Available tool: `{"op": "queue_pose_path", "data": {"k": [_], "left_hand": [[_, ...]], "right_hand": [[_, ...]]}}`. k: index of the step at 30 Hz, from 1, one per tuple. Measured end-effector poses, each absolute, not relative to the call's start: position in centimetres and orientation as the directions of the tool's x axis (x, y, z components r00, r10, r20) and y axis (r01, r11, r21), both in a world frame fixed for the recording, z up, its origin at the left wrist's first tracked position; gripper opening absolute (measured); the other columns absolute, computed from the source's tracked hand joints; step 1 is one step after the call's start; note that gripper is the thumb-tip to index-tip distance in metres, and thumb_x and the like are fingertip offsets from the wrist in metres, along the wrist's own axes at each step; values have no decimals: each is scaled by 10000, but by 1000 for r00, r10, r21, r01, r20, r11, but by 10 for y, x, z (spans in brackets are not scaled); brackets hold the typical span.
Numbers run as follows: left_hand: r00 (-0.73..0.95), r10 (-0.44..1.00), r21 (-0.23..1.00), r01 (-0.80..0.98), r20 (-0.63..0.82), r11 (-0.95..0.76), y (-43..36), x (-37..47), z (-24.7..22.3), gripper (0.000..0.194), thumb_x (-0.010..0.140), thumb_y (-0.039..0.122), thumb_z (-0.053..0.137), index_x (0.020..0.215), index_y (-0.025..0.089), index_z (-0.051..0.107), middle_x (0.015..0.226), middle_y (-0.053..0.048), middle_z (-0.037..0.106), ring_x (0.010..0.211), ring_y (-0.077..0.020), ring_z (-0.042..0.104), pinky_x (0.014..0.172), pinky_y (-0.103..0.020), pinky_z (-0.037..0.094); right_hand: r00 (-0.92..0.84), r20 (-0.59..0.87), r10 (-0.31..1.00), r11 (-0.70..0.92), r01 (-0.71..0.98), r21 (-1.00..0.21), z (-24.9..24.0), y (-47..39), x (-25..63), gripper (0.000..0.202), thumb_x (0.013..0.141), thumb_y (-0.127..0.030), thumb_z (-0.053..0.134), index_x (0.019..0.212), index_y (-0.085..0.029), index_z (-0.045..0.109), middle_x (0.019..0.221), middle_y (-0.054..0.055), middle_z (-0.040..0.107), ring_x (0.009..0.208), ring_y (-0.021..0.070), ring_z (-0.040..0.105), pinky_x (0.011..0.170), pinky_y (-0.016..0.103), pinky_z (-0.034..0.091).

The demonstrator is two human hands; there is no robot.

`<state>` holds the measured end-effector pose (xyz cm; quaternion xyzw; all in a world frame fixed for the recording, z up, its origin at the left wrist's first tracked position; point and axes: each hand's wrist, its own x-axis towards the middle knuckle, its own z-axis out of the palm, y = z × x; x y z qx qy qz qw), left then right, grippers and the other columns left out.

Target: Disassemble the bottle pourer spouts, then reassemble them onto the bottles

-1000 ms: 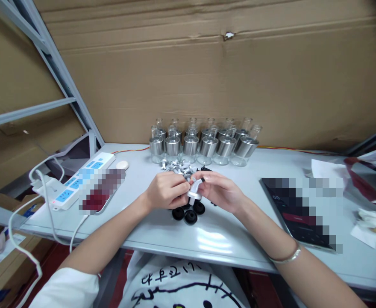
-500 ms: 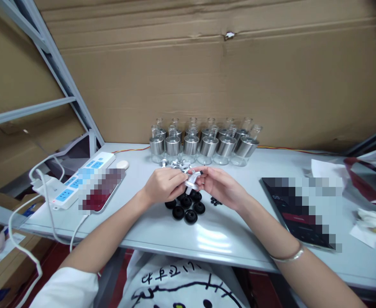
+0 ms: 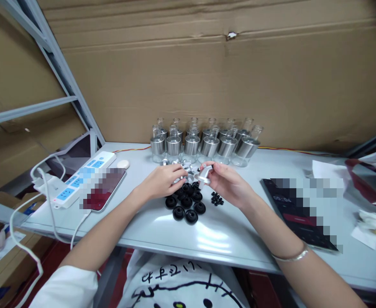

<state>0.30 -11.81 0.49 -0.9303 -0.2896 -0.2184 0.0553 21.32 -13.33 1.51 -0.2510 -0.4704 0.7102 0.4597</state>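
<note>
The left hand (image 3: 163,180) has come away from the metal spout (image 3: 204,174), leaving it pinched by the right hand (image 3: 232,184) alone above the counter (image 3: 156,231); its fingers curl loosely beside black discs (image 3: 186,202), any hold we cannot discern.

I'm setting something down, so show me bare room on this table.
Bare tabletop shows between the black discs and front edge, between the bottles, right hand and tablet, and between the phone and left forearm. The middle is crowded: silver parts and discs near the left hand, small black pieces near the right.
</note>
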Motion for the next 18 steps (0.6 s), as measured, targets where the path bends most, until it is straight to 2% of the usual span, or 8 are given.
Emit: {"op": "queue_pose_path", "data": {"k": [10,18], "left_hand": [[802,518,43,531,298,-846,-122,12,-4,178,901,250,497,948,162,646,878,-44,634,770,-158,616,681,-274,480],[805,501,73,506,320,-859,-121,12,-6,171,894,276,519,903,161,646,883,-38,631,755,-145,614,664,-258,472]], "right_hand": [[-459,95,884,-124,-424,-897,15,-134,213,282,655,-430,758,801,-195,705,636,-14,546,602,107,484,600,247,425],[-446,99,890,-101,-403,-910,14,-133,214,299,662,-452,746,814,-198,700,638,-13,543,591,111,476,601,258,434]]}}
